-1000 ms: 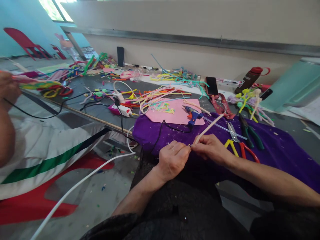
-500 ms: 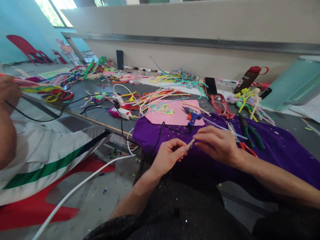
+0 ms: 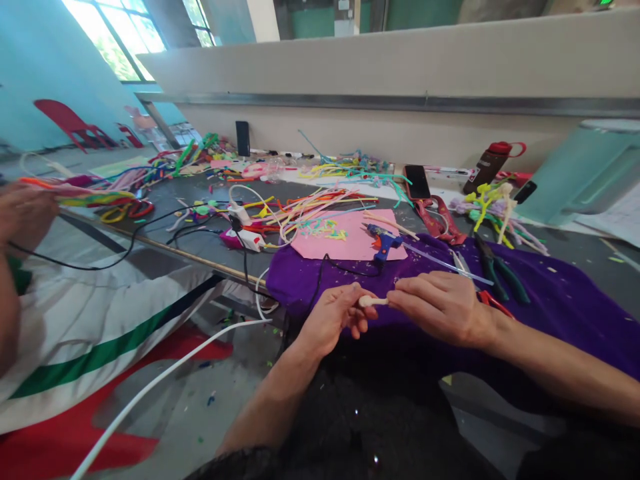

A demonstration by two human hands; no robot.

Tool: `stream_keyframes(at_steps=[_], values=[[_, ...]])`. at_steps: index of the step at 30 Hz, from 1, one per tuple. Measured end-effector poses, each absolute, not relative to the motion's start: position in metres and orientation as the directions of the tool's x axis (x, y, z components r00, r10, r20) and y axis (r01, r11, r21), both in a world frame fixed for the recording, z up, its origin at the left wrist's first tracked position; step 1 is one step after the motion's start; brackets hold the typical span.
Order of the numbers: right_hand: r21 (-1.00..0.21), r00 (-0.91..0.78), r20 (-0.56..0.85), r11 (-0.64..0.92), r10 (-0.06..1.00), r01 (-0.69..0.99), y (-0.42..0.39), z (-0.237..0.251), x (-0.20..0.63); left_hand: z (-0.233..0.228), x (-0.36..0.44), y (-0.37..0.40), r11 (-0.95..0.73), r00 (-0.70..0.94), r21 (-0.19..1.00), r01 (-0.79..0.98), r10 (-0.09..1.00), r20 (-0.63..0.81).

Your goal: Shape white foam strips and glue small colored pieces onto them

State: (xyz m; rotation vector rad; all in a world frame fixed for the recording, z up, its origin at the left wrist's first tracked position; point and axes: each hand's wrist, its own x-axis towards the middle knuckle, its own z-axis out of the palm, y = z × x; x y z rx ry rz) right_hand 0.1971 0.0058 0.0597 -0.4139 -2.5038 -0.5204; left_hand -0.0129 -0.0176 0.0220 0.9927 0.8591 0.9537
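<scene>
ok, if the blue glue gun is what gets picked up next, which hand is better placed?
Right, probably. The right hand sits on the purple cloth closer below the glue gun. The left hand pinches the cream stick's rounded end and could keep holding it.

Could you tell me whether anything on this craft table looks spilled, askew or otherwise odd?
Small light scraps are strewn over the purple cloth around the left hand and right hand, which pinch a short cream stick. Loose coloured strips sprawl in a tangle beyond the pink sheet, and the cloth hangs over the table edge.
</scene>
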Motion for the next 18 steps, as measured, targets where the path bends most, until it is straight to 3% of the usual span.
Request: stream_keyframes(at_steps=[12,15,18], values=[[0.304,-0.814,0.55,0.864,0.184,0.401,0.005,0.06,0.194,0.025,-0.015,-0.022,0.185,0.296,0.958,-0.217,0.948,-0.116],[0.267,-0.817,0.529,0.868,0.231,0.419,0.005,0.056,0.191,0.028,-0.019,-0.024,0.061,0.258,0.997,-0.045,0.965,-0.047],[0.107,-0.784,0.492,0.867,0.379,0.487,0.004,0.054,0.186,0.033,-0.024,-0.024,-0.257,0.228,0.921,0.293,0.954,0.193]])
